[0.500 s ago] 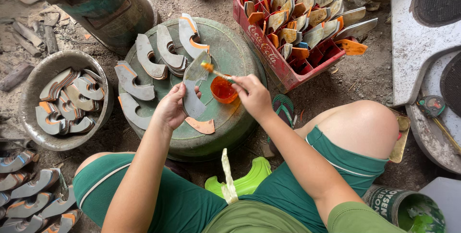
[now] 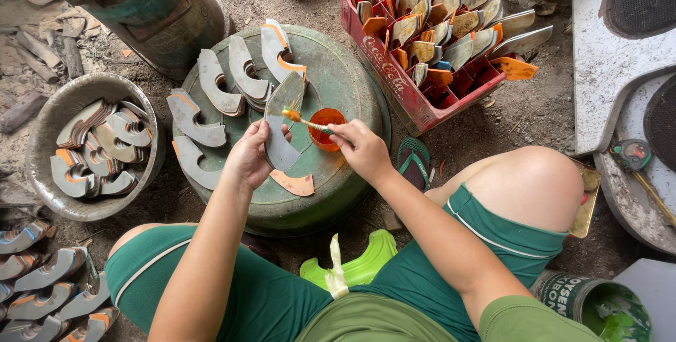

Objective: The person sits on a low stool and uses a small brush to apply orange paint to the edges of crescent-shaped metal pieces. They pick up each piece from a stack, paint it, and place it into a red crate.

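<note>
Ground: dirt yard, we sit at an overturned green drum [image 2: 338,81].
Left hand [image 2: 248,159]: clamps a grey curved piece [image 2: 280,127], upright on the drum.
Right hand [image 2: 366,148]: pinches a brush [image 2: 304,121], bristles at the piece's edge.
Risk: we judge the elbow could tip the orange glue cup [image 2: 327,127] just beside the piece.

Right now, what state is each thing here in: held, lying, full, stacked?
left hand: holding the curved grey piece.
curved grey piece: tilted up off the drum lid.
right hand: gripping the brush.
brush: orange-tipped, touching the piece.
orange cup: standing on the lid.
drum lid: bearing several pieces.
metal bowl: holding piled pieces.
red crate: filled with upright pieces.
</note>
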